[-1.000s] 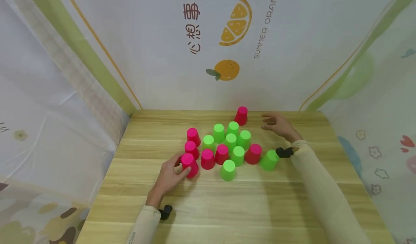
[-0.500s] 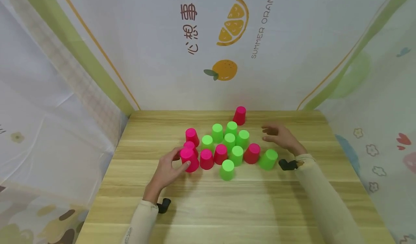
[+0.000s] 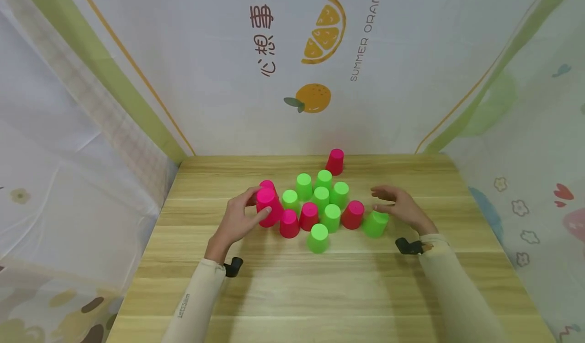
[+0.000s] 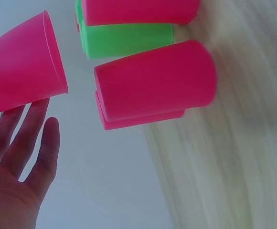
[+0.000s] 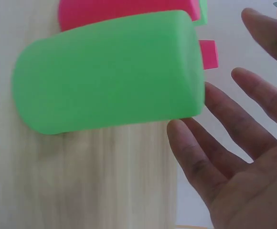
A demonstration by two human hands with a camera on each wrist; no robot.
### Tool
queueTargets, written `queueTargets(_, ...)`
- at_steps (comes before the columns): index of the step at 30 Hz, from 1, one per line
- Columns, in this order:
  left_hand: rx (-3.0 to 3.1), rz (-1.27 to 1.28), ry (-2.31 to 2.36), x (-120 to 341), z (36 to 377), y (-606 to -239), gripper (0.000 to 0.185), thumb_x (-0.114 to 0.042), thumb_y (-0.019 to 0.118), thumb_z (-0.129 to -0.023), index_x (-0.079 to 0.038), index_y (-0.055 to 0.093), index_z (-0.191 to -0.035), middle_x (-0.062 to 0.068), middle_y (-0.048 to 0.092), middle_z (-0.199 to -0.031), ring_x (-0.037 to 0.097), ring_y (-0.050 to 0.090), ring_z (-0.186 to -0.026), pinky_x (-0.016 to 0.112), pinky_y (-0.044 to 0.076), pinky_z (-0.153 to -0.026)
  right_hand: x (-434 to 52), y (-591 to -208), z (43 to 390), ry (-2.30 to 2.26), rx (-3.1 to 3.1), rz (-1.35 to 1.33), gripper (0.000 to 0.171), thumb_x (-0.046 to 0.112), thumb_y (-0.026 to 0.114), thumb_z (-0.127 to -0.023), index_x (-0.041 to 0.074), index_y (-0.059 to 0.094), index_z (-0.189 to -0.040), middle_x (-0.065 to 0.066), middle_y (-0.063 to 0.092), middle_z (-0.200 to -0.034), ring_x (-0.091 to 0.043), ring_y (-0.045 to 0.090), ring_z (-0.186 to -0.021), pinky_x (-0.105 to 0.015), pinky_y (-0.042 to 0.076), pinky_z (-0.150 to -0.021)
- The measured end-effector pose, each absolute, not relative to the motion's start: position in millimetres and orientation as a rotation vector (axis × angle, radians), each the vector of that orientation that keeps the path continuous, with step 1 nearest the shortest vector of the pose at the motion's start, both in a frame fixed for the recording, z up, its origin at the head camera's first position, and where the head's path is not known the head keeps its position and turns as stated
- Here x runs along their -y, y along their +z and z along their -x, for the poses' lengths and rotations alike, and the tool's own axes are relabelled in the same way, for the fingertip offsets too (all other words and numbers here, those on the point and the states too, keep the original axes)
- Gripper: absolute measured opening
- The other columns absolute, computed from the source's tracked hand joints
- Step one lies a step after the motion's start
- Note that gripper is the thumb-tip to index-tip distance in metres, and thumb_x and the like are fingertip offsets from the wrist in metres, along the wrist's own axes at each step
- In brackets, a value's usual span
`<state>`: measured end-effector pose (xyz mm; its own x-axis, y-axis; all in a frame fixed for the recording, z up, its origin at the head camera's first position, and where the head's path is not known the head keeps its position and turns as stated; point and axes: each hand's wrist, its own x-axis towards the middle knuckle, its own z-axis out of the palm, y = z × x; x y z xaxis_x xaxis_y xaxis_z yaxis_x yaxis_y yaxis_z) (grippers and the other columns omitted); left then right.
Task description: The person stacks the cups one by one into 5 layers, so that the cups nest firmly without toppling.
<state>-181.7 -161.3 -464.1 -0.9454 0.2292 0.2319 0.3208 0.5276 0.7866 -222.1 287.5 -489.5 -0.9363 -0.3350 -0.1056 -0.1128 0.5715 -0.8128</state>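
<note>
In the middle of the head view, the left hand (image 3: 237, 220) grips a bright pink plastic cup (image 3: 268, 207), turned upside down and lifted a little off the light wooden table (image 3: 292, 282), thumb and fingers curled round its side; the left wrist view shows that held cup (image 4: 21, 81) at upper left, its rim clear of the board. Just behind it in the head view peeks another pink cup (image 3: 267, 184), mostly hidden. The right hand (image 3: 402, 207), right of centre, is spread with relaxed fingers just beside an upside-down lime green plastic cup (image 3: 376, 223), near or barely touching but not closed round it; in the right wrist view the green cup (image 5: 107, 71) fills the upper left and the open palm (image 5: 243, 162) sits lower right. Judging by the layout, the work of gathering cups looks barely started: one pink cup is in hand, while the rest stand singly. Left standing are a dense cluster of green cups (image 3: 321, 196) in the centre, a front green cup (image 3: 318, 237), two pink cups (image 3: 299, 219) beside the held one, a pink cup (image 3: 354, 214) next to the right hand, and a lone pink cup (image 3: 335, 161) at the far edge. The close packing leaves little room for fingers between cups.
</note>
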Motion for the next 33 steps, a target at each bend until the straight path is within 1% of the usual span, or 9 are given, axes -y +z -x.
queueTargets(5, 2.677, 0.469, -1.436, 156, 197, -460, 0.049, -0.027, 0.073, -0.091, -0.011, 0.058, -0.134, 0.009, 0.072, -0.118, 0.03, 0.069, -0.11, 0.053, 0.057, -0.097, -289, -494, 212, -1.309, -2.545, 0.351, 0.059, 0.02, 0.07, -0.094, 0.003, 0.047, -0.146, -0.027, 0.053, -0.146, -0.05, 0.047, -0.138, -0.065, 0.043, -0.109)
queueTargets(10, 2.675, 0.448, -1.486, 148, 215, -453, 0.05, -0.025, 0.072, -0.091, -0.01, 0.057, -0.136, 0.013, 0.069, -0.123, 0.033, 0.066, -0.114, 0.054, 0.055, -0.099, -289, -500, 206, -1.311, -2.548, 0.287, 0.063, 0.024, 0.073, -0.092, 0.007, 0.047, -0.147, -0.021, 0.053, -0.149, -0.047, 0.046, -0.139, -0.065, 0.042, -0.11)
queueTargets(13, 2.696, 0.416, -1.511, 143, 226, -449, 0.053, -0.026, 0.071, -0.092, -0.01, 0.055, -0.139, 0.014, 0.067, -0.127, 0.036, 0.064, -0.119, 0.054, 0.054, -0.102, -288, -503, 202, -1.322, -2.546, 0.287, 0.065, 0.025, 0.074, -0.092, 0.006, 0.047, -0.147, -0.02, 0.052, -0.149, -0.047, 0.046, -0.14, -0.065, 0.042, -0.11)
queueTargets(16, 2.726, 0.385, -1.546, 137, 238, -446, 0.055, -0.029, 0.07, -0.092, -0.014, 0.052, -0.141, 0.014, 0.064, -0.133, 0.037, 0.06, -0.124, 0.055, 0.052, -0.105, -288, -505, 199, -1.331, -2.552, 0.295, 0.066, 0.024, 0.075, -0.091, 0.004, 0.047, -0.147, -0.021, 0.052, -0.149, -0.047, 0.047, -0.139, -0.065, 0.043, -0.11)
queueTargets(19, 2.734, 0.395, -1.559, 131, 251, -446, 0.054, -0.031, 0.069, -0.093, -0.016, 0.051, -0.141, 0.011, 0.062, -0.135, 0.036, 0.059, -0.127, 0.053, 0.052, -0.106, -289, -507, 197, -1.341, -2.564, 0.302, 0.066, 0.023, 0.075, -0.09, 0.003, 0.047, -0.146, -0.021, 0.053, -0.148, -0.047, 0.048, -0.137, -0.063, 0.045, -0.108)
queueTargets(26, 2.727, 0.401, -1.581, 120, 273, -446, 0.053, -0.029, 0.068, -0.093, -0.016, 0.05, -0.142, 0.008, 0.061, -0.136, 0.032, 0.056, -0.13, 0.049, 0.05, -0.109, -291, -512, 192, -1.395, -2.553, 0.297, 0.067, 0.019, 0.078, -0.088, 0.0, 0.047, -0.145, -0.025, 0.052, -0.147, -0.05, 0.049, -0.135, -0.062, 0.048, -0.106)
queueTargets(33, 2.759, 0.421, -1.562, 113, 288, -444, 0.054, -0.027, 0.067, -0.094, -0.013, 0.049, -0.143, 0.012, 0.06, -0.138, 0.034, 0.055, -0.131, 0.049, 0.05, -0.109, -293, -516, 188, -1.447, -2.534, 0.273, 0.068, 0.013, 0.078, -0.087, -0.003, 0.047, -0.145, -0.027, 0.052, -0.146, -0.052, 0.049, -0.134, -0.063, 0.048, -0.105)
